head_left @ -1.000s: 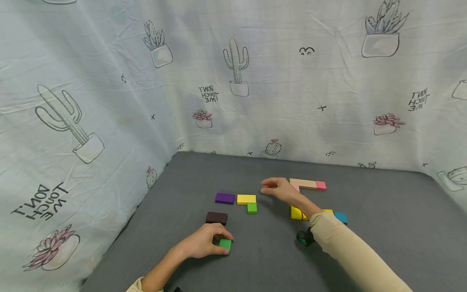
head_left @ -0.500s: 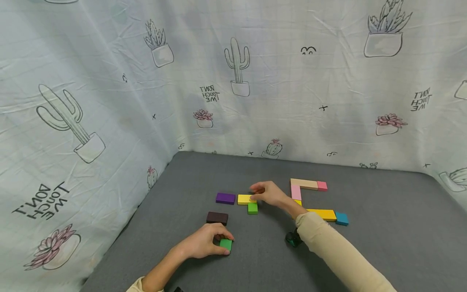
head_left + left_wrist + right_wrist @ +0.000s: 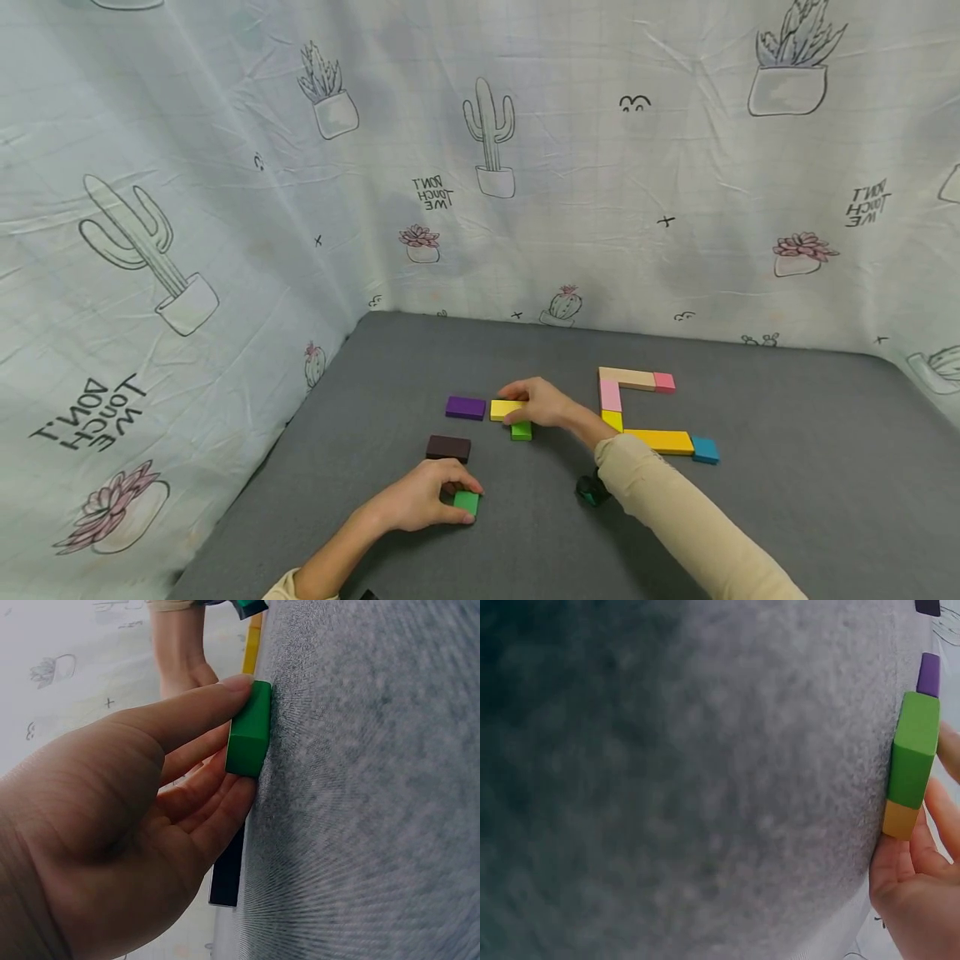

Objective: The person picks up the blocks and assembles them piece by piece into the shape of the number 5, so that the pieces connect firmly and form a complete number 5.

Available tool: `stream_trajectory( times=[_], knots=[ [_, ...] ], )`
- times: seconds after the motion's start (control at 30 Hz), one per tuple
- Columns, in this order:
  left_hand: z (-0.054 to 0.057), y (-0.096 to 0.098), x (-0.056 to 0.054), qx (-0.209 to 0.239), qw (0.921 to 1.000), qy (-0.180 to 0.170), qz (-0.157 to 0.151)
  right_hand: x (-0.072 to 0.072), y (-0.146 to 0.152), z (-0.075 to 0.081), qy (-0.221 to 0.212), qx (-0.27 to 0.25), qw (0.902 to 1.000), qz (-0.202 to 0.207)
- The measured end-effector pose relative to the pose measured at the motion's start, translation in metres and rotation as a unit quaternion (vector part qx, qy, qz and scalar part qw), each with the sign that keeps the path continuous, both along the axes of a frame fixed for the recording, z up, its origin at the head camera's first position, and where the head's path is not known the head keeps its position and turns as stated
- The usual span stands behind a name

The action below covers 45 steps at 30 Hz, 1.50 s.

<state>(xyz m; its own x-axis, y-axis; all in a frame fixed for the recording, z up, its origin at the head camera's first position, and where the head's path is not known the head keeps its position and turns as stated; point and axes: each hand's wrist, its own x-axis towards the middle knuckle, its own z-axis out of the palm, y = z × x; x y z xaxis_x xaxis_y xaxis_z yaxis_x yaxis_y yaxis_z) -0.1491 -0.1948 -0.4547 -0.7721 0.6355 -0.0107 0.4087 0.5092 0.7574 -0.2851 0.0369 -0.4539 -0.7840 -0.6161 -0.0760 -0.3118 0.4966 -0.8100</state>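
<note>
The green block (image 3: 467,502) is sitting at the near side of the table (image 3: 525,533), where the left hand (image 3: 427,497) is pinching it between thumb and fingers. Farther off, the right hand (image 3: 546,403) is straddling the right end of the yellow block (image 3: 501,411); with the hand covering that end, I cannot tell whether this grip is actually pressing on it. The light green block (image 3: 521,432) is lying against the yellow block's near side, at the right end.

The step in hand seems to be handling separate blocks, one per hand. The next move is probably calling for a settled right-hand hold that is not nudging the light green block, while the left grip is keeping its block steady.

Around these, the purple block (image 3: 466,407) is lying just left of the yellow one, and the dark brown block (image 3: 448,448) is lying just beyond the left hand. To the right, a bent line is running through the tan block (image 3: 626,378), coral block (image 3: 663,382), pink block (image 3: 611,394), small yellow block (image 3: 612,420), amber block (image 3: 660,442) and blue block (image 3: 705,449). Behind everything, cactus-printed cloth (image 3: 675,167) is hanging.
</note>
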Motion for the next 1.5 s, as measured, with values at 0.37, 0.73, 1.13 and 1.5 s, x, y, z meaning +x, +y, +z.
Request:
stream_trajectory(
  times=[0.37,0.73,1.13,1.5],
  knots=[
    [0.000,-0.001,-0.001,0.003,1.0000,0.004,-0.006,0.000,-0.014,0.006,0.021,0.063,0.9977,-0.013],
    [0.000,0.000,-0.001,0.005,1.0000,0.000,-0.006,0.003,-0.010,0.007,0.025,0.028,0.9986,-0.039],
    [0.001,-0.001,0.000,0.000,1.0000,-0.004,0.000,-0.002,0.005,0.018,-0.037,-0.019,0.9908,-0.129],
    [-0.001,-0.002,0.000,0.002,1.0000,0.004,-0.001,-0.001,0.032,0.023,-0.041,-0.024,0.9862,-0.159]
  ],
)
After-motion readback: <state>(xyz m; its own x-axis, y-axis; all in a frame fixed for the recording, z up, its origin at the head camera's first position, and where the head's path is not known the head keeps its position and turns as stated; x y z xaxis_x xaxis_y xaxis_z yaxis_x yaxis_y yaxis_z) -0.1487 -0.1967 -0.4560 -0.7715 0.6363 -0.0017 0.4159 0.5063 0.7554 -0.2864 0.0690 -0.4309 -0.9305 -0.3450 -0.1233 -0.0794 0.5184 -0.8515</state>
